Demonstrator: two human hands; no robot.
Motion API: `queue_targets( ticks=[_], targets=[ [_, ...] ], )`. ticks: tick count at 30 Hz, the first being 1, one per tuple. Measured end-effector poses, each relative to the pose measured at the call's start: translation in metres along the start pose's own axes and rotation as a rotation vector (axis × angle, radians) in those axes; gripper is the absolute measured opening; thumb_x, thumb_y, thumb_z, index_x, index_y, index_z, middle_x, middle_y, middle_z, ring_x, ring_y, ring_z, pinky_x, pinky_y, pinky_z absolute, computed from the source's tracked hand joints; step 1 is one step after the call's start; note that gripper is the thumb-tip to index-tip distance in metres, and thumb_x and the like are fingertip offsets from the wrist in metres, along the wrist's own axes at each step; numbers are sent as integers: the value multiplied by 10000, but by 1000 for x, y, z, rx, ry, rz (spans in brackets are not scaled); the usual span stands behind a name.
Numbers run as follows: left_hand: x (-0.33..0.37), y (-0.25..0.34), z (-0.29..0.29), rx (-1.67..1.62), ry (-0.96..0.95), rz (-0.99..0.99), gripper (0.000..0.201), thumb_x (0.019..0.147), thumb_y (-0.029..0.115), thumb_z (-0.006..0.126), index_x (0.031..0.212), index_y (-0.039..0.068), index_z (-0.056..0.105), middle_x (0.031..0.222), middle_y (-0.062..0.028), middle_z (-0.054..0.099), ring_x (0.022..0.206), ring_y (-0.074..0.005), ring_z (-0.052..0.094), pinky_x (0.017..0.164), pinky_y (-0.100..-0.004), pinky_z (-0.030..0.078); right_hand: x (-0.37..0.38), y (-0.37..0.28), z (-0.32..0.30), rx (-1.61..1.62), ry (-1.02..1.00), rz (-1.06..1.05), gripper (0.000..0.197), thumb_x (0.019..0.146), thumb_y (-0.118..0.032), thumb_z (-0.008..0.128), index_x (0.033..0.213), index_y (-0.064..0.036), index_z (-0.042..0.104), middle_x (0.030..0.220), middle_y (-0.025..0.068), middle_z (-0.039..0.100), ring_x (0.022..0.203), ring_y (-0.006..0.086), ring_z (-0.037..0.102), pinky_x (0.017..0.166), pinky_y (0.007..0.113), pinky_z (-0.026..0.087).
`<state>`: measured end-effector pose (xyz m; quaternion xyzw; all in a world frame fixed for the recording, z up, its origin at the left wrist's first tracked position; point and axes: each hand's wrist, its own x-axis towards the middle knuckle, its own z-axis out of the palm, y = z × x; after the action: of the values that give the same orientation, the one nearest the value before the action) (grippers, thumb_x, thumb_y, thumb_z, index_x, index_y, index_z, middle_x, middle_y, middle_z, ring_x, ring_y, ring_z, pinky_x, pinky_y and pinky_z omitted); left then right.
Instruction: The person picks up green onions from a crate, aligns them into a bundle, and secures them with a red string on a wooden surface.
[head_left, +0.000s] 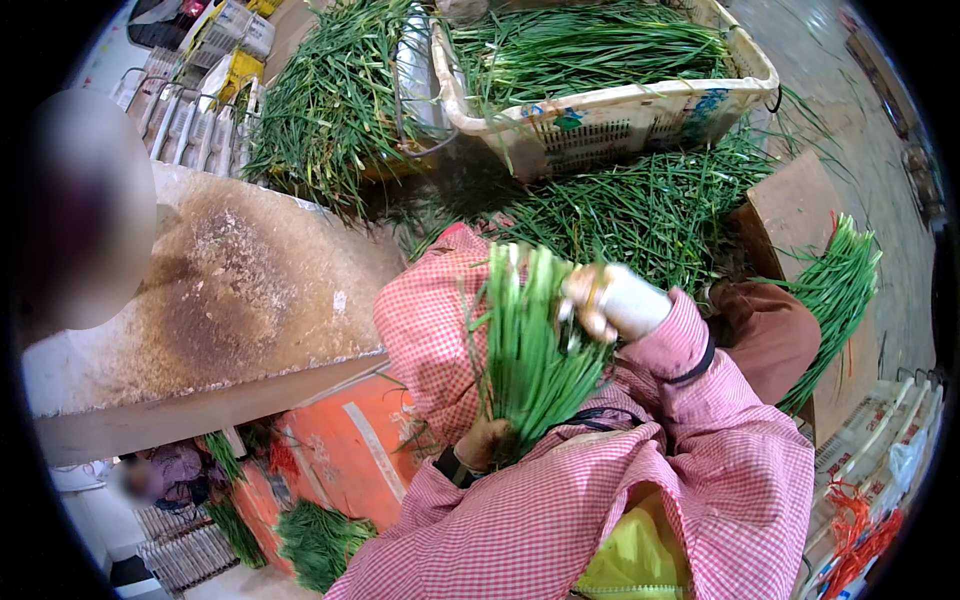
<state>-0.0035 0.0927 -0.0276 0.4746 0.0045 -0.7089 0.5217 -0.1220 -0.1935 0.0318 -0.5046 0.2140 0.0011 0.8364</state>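
A bunch of garlic chives (530,345) stands tilted in front of my chest, pale stem ends up and green leaves down. My left hand (484,444) is closed around its lower, leafy part. At the upper right of the bunch is my right hand (605,303), partly in a white covering, with an orange band at the fingers. Its fingers are bent and pressed together beside the stems; what lies between them is hidden. A red-and-white checked cloth (430,325) covers my left knee, just behind the bunch.
Loose chives (640,215) lie heaped ahead, below a cream plastic crate (610,115) full of them. Another heap (330,100) stands left of it. A stained slab (240,280) is at left; tied chives (840,290) lie right. Red ties (855,535) hang at lower right. Other people are at left.
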Motion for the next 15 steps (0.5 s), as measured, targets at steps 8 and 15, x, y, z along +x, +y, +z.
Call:
queue_targets(
  ticks=[8,15],
  targets=[
    [7,20,47,454,157,198,409,734,25,657,1108,29,491,940,5,568,788,-80,533,661,-218,448,6,-17,-130,-996,1091,265,757,750,-347,658,1319,-11,290,1168,202,518,990,303,554,821,374,468],
    [13,15,45,324,100,270,404,708,35,695,1069,45,512,960,-8,575,838,-115,544,691,-262,459,10,2,-33,-1044,117,-143,396,688,-338,688,948,-41,658,1211,144,499,1124,329,444,952,356,354]
  ],
)
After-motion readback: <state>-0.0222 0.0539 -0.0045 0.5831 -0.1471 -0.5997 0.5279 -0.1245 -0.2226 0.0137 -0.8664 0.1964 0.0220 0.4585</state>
